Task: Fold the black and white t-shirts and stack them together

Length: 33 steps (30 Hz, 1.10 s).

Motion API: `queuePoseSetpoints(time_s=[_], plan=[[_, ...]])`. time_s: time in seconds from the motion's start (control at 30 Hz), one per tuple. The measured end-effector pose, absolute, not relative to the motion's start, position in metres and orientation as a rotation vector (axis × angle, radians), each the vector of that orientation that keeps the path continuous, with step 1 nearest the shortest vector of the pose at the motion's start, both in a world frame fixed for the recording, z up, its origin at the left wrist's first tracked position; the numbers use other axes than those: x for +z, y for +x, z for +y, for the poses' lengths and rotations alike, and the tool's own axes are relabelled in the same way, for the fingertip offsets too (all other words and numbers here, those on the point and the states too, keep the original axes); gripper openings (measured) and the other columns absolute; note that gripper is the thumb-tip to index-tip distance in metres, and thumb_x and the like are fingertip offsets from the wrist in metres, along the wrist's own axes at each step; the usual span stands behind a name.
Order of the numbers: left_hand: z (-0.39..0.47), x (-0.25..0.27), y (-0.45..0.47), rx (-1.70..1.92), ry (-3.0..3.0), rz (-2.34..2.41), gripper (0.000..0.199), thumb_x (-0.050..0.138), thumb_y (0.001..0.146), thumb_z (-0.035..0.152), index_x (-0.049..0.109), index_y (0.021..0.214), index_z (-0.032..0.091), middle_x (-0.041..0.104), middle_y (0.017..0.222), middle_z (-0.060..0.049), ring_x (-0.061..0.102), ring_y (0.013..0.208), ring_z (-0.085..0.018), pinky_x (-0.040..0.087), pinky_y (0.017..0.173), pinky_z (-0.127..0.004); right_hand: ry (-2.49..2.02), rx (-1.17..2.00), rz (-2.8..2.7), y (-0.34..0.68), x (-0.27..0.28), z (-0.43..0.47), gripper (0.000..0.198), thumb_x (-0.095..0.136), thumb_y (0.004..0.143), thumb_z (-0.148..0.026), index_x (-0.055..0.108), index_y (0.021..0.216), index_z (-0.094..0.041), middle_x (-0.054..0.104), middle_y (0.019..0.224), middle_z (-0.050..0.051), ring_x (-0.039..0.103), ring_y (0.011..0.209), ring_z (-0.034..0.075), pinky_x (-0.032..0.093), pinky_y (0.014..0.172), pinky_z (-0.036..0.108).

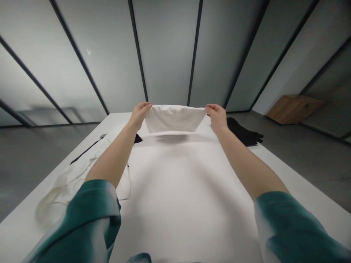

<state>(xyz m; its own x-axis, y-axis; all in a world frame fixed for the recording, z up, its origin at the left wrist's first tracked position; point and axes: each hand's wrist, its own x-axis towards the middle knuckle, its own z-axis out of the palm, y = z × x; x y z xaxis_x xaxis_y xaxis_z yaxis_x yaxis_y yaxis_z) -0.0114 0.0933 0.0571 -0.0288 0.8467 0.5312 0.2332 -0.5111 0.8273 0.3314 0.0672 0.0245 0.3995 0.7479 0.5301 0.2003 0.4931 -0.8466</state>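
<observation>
In the head view, a soft white cloth (174,119), lightly wrinkled along its top edge and narrowing downward, is hanging above the far end of a smooth white table (189,204). Bare forearms (113,155) are pointing forward over the table; the left hand (140,114) is pinching the cloth's left corner, the right hand (217,116) its right corner. Rumpled white fabric (72,179) is lying along the table's left side, limp black fabric (243,133) at its far right.

No text can be read anywhere in view; no label, brand, number or sign is legible either.
</observation>
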Motion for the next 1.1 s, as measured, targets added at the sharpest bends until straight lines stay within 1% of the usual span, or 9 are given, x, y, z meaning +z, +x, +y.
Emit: queuePoseSetpoints(time_s=[0.07,0.17,0.3,0.4,0.5,0.63,0.77,0.93,1.1], plan=[[0.073,0.051,-0.024,1.465,1.841,1.151,0.044,0.063,0.078,0.050,0.071,0.103,0.015,0.070,0.093,-0.007,0.064,0.092,-0.023,0.051,0.084,-0.035,-1.044,0.369,-1.207,0.335,0.016,0.044,0.015,0.067,0.078,-0.034,0.066,0.088,-0.022,0.065,0.076,-0.001,0.062,0.075,0.017,0.053,0.074,0.034],[0.039,0.028,-0.056,1.234,1.946,1.328,0.041,0.067,0.074,0.049,0.072,0.096,0.015,0.071,0.081,-0.006,0.066,0.083,-0.024,0.051,0.077,-0.033,-1.124,0.272,-1.304,0.346,-0.013,0.000,0.021,0.064,0.081,-0.040,0.067,0.088,-0.021,0.068,0.081,0.002,0.065,0.081,0.020,0.052,0.080,0.037],[0.015,-0.009,-0.087,1.317,1.799,1.609,0.030,0.058,0.078,0.043,0.069,0.089,0.018,0.073,0.076,-0.007,0.068,0.076,-0.024,0.052,0.072,-0.033,-1.327,0.209,-1.329,0.360,-0.055,-0.035,0.024,0.059,0.082,-0.043,0.067,0.083,-0.020,0.072,0.083,0.006,0.066,0.082,0.023,0.051,0.083,0.040],[0.014,-0.031,-0.073,1.225,1.909,1.675,0.026,0.055,0.080,0.040,0.067,0.090,0.019,0.074,0.083,-0.007,0.069,0.080,-0.024,0.053,0.075,-0.034,-1.484,0.226,-1.427,0.354,-0.073,-0.031,0.026,0.053,0.084,-0.042,0.068,0.086,-0.021,0.073,0.088,0.007,0.065,0.086,0.025,0.051,0.083,0.040],[0.012,-0.054,-0.034,0.948,2.177,1.637,0.030,0.054,0.083,0.038,0.068,0.102,0.020,0.074,0.100,-0.009,0.068,0.094,-0.025,0.053,0.087,-0.036,-1.608,0.209,-1.682,0.329,-0.083,-0.020,0.027,0.050,0.087,-0.036,0.070,0.097,-0.020,0.073,0.103,0.010,0.063,0.100,0.027,0.048,0.091,0.041],[0.001,-0.088,0.008,0.609,2.472,1.606,0.041,0.054,0.088,0.038,0.064,0.122,0.018,0.063,0.133,-0.014,0.056,0.125,-0.030,0.041,0.109,-0.044,-1.731,0.091,-2.045,0.297,-0.099,-0.019,0.035,0.049,0.092,-0.032,0.068,0.118,-0.019,0.065,0.129,0.013,0.054,0.122,0.028,0.039,0.105,0.042],[-0.007,-0.104,0.009,0.371,2.570,1.549,0.050,0.049,0.093,0.046,0.059,0.134,0.018,0.051,0.148,-0.013,0.045,0.138,-0.030,0.032,0.116,-0.046,-1.825,0.089,-2.259,0.290,-0.110,-0.027,0.043,0.044,0.097,-0.035,0.060,0.135,-0.021,0.053,0.147,0.011,0.047,0.134,0.028,0.034,0.111,0.042],[-0.008,-0.103,-0.005,0.308,2.595,1.486,0.061,0.057,0.087,0.050,0.053,0.141,0.021,0.044,0.155,-0.012,0.038,0.143,-0.032,0.026,0.119,-0.049,-1.906,0.127,-2.303,0.295,-0.107,-0.031,0.049,0.041,0.100,-0.040,0.052,0.145,-0.021,0.040,0.158,0.010,0.035,0.145,0.028,0.029,0.117,0.043],[-0.011,-0.096,-0.001,0.410,2.693,1.296,0.042,0.057,0.085,0.032,0.066,0.124,0.022,0.058,0.139,-0.012,0.051,0.129,-0.028,0.037,0.111,-0.043,-1.982,0.134,-2.270,0.292,-0.105,-0.032,0.053,0.040,0.101,-0.043,0.048,0.148,-0.019,0.036,0.159,0.013,0.033,0.147,0.029,0.027,0.118,0.044]])
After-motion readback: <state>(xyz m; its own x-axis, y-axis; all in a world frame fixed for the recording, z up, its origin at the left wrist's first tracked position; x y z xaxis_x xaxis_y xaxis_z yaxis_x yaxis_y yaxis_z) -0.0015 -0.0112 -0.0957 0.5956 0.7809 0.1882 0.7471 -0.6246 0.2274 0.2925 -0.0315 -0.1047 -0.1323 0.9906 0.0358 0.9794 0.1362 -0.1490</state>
